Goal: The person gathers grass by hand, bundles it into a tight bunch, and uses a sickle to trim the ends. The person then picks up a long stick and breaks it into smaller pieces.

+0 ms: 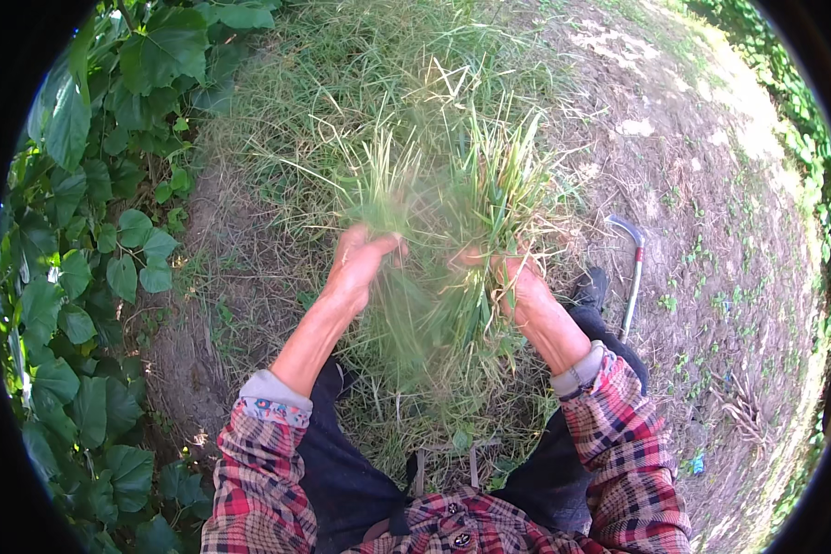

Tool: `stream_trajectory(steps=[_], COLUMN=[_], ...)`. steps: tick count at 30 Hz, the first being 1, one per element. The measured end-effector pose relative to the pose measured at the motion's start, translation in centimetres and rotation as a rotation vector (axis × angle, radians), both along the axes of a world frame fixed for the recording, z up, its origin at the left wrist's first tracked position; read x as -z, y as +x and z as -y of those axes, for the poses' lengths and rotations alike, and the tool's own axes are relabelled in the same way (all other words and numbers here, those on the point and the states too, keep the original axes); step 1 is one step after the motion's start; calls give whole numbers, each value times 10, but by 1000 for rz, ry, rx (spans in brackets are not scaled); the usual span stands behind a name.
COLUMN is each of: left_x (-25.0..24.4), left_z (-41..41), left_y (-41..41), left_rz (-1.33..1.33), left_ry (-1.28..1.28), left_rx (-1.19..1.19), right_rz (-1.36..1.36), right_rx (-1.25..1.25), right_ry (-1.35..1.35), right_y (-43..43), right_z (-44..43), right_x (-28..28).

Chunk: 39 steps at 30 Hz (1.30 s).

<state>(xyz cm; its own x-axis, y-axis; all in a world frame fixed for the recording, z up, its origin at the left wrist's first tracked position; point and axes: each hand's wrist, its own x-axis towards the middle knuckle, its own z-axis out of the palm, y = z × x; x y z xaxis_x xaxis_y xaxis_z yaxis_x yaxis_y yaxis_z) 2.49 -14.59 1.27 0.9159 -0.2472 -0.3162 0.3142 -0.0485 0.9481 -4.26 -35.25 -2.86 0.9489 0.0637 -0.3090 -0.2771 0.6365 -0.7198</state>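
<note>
My left hand (361, 260) grips a bunch of cut green grass (381, 187), its stems pointing up and away from me. Opposite it, my right hand (516, 277) is closed around a thicker bunch of grass (502, 187) with green and yellowish stalks. Between the hands the strands are blurred and hang towards my lap, so where one bunch ends and the other begins cannot be told. The fingers are partly hidden by grass.
A sickle (633, 270) with a curved blade lies on the soil to the right, beside my dark shoe (590, 287). Loose grass (305, 118) covers the ground ahead. Leafy vines (90, 388) rise along the left. A small blue scrap (697, 462) lies at lower right.
</note>
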Motion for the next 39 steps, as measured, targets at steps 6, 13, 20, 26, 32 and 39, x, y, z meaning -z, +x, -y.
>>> stream_trajectory(steps=[6, 13, 20, 26, 32, 39], left_x=[8, 10, 4, 6, 12, 28], left_z=[-5, -16, -21, 0, 12, 16], left_y=[5, 14, 13, -2, -24, -29], left_rz=[3, 43, -33, -110, -160, -168], left_ry=[20, 15, 86, -30, -28, 57], left_rx=[-27, -74, -99, 61, 248, 257], right_rz=[107, 2, -151, -113, -71, 133], right_rx=[96, 91, 239, 219, 50, -123], right_ry=[-264, -222, -192, -104, -116, 155], right_y=[-3, -3, 9, 14, 1, 4], right_z=[-2, 14, 9, 25, -1, -8], right_x=[-7, -26, -37, 13, -32, -32])
